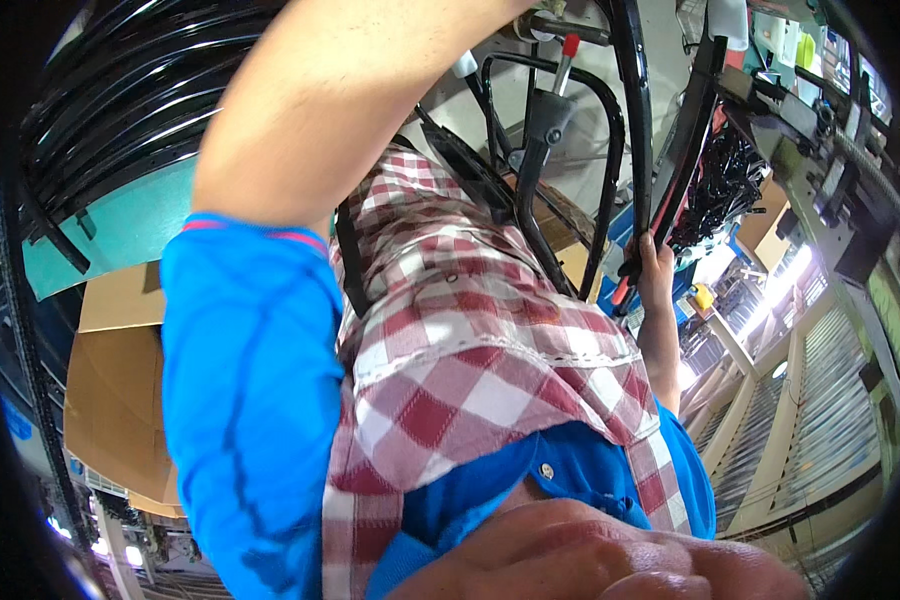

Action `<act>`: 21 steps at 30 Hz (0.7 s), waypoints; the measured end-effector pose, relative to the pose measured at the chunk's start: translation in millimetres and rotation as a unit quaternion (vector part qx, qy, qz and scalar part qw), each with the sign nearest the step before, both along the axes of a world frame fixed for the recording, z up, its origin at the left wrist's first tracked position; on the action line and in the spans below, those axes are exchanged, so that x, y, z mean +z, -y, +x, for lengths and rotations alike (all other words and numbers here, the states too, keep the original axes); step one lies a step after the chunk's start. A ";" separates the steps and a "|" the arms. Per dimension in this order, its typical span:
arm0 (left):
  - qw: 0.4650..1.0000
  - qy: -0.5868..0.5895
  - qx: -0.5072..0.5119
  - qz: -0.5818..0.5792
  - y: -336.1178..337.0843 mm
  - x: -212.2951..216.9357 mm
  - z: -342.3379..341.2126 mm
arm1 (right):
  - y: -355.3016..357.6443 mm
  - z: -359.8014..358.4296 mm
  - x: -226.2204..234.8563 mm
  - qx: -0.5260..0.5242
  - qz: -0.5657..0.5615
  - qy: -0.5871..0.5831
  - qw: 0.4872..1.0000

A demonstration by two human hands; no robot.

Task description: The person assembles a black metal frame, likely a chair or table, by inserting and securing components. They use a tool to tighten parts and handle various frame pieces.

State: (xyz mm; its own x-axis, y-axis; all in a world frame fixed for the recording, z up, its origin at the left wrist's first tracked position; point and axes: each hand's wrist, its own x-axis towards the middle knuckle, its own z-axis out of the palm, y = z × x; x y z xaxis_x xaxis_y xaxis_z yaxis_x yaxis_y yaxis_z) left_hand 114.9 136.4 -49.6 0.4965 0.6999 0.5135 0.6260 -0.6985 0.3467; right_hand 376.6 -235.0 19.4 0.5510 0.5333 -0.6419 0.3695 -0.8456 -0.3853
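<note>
My left forearm reaches up past the top edge, and the hand on it lies outside the picture. On the right side, my right hand has its fingers closed around the lower end of a long black bar. A second glossy black tube comes down to the same spot, close to the fingers. Just below them shows a small orange-red piece; whether the hand touches it, I cannot tell. Left of these tubes is a bent black tube frame, beside a grey lever with a red tip.
Many glossy black curved tubes are stacked at the upper left, above a teal panel. An open cardboard box stands below. A bundle of shiny black pieces and metal machine parts are at the right.
</note>
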 end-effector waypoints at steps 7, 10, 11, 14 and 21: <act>0.996 0.073 0.000 0.055 6.2 8.8 -2.5 | 1.5 1.0 -1.3 0.008 0.022 0.028 0.999; 0.970 0.199 0.037 0.133 16.5 -51.6 20.4 | -4.9 0.7 -4.8 0.031 0.013 0.030 0.999; 0.997 0.070 -0.044 -0.009 22.5 -38.1 0.5 | -5.0 2.8 -6.5 0.033 0.007 0.043 0.999; 0.998 -0.017 -0.033 -0.051 24.1 -29.2 0.1 | -10.3 -1.7 -10.0 0.065 0.001 0.066 0.996; 0.958 0.276 0.063 -0.046 44.3 -55.1 12.1 | 1.8 27.1 -47.9 0.035 0.032 0.042 0.998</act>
